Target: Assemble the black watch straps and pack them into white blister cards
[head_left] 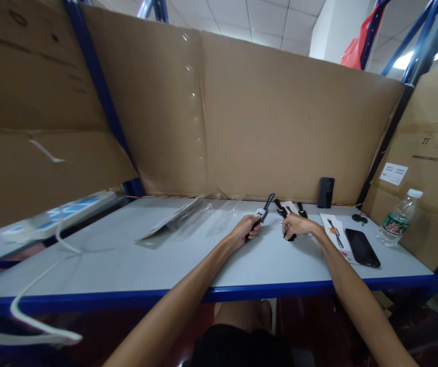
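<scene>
Pale grey table (127,265) with a blue front edge, walled at the back by tall brown cardboard sheets (280,117). At far left, a white power strip (61,214), blurred, with a white cable (39,285) looping off the table's edge. Left of centre, clear plastic sleeves (180,216) lying flat near the cardboard. At the back right, a small black box (326,192) standing upright against the cardboard. Further right, a printed leaflet (335,229) picturing a watch, touching a black phone (362,247) lying face up. Beside them, a small dark item (359,218), too small to identify, and a plastic water bottle (398,218) with a green label, upright near a labelled cardboard box (433,168). High up, a red plastic bag (356,46) hanging on blue racking.
</scene>
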`<state>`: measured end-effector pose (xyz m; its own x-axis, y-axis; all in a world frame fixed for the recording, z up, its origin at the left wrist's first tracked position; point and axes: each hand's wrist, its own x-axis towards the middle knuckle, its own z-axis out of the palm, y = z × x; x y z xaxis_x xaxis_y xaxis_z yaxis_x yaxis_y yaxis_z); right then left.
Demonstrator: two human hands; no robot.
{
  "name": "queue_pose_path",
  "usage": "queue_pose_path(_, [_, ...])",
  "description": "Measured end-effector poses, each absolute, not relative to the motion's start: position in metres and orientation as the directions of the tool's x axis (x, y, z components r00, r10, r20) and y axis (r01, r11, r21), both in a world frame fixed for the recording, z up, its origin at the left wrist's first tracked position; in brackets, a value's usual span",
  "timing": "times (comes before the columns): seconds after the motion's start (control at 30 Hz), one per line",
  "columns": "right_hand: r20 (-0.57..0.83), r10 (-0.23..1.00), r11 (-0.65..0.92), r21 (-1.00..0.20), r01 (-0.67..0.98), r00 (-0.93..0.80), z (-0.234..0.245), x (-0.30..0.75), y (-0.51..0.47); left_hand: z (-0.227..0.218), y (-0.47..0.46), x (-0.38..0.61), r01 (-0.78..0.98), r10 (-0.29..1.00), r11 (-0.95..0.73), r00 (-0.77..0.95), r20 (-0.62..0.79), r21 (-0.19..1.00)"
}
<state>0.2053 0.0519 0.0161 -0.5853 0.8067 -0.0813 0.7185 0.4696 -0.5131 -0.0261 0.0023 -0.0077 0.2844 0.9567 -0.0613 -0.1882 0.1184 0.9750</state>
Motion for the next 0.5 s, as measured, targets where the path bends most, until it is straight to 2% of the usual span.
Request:
queue_pose_path(0.17, [-0.133, 0.815, 0.418, -0.54, 0.731, -0.564, 0.017, 0.205, 0.051, -0.007, 0.003, -0.027, -0.211, 0.959, 0.131, 0.276, -0.069, 0.969])
queue_pose_path(0.27, [-0.141, 0.801, 0.381, -0.629, 0.677, -0.582, 0.021, 0.205, 0.049, -0.006, 0.003, -0.027, -0.221, 0.957, 0.158, 0.274, -0.094, 0.962])
queue_pose_path(0.4, [-0.038, 0.81, 0.295, -0.835, 0.463, -0.585, 0.033, 0.204, 0.041, -0.004, 0.003, -0.026, -0.195, 0.955, 0.177, 0.269, -0.121, 0.965])
queue_pose_path(0.5, [0.108, 0.887, 0.221, -0.953, 0.207, -0.45, 0.038, 0.193, 0.036, -0.004, 0.001, -0.024, -0.175, 0.958, 0.159, 0.265, -0.109, 0.972])
